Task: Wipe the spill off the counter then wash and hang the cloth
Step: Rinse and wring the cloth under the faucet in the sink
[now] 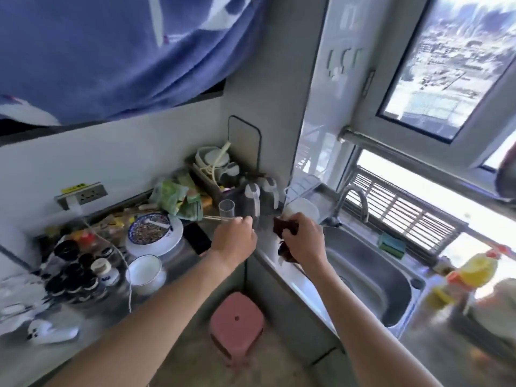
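My left hand [236,238] grips the base of a clear plastic cup [226,210], held upright above the steel counter [195,256] in the corner. Just to its right, my right hand [303,241] is closed on a dark brown cloth [284,227]; part of the cloth hangs below my palm over the counter edge beside the sink [371,277]. The faucet [353,202] stands behind the sink, to the right of my right hand. No spill can be made out on the blurred counter.
A phone [196,238], a patterned plate on white bowls [152,230], a white bowl [143,270] and dark-lidded jars [75,270] crowd the left counter. Two kettles [259,198] sit in the corner. A sponge [391,245], oil bottle [474,275], and a pink stool [237,324] below.
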Demonstrator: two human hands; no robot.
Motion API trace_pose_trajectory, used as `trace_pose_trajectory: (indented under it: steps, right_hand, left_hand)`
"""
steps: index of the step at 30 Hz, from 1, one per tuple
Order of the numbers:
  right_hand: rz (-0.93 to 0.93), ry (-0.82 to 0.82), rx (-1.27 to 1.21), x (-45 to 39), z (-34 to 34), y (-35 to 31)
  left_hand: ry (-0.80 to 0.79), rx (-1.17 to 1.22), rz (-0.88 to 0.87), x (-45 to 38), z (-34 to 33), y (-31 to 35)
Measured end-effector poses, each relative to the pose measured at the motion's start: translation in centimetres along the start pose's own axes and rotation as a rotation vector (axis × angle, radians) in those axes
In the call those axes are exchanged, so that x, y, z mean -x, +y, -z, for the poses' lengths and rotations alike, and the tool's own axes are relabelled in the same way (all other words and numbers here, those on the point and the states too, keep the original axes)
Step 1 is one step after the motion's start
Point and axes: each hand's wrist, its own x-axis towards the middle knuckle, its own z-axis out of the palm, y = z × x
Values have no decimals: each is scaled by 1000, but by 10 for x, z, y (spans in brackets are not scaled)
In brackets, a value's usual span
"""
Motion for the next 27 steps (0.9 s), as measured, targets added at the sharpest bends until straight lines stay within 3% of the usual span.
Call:
trace_pose_trajectory:
  steps: [10, 17, 27]
  right_hand:
    - [-421, 111, -145, -62, 75, 175]
    - [-669, 163, -303, -95, 70, 234]
    - [-914, 196, -361, -161, 18, 288]
  left_hand:
    - [-389, 101, -250, -74, -104, 182]
    - [-623, 179, -292, -112, -158, 239]
    - [-535, -69, -406, -205, -242, 227]
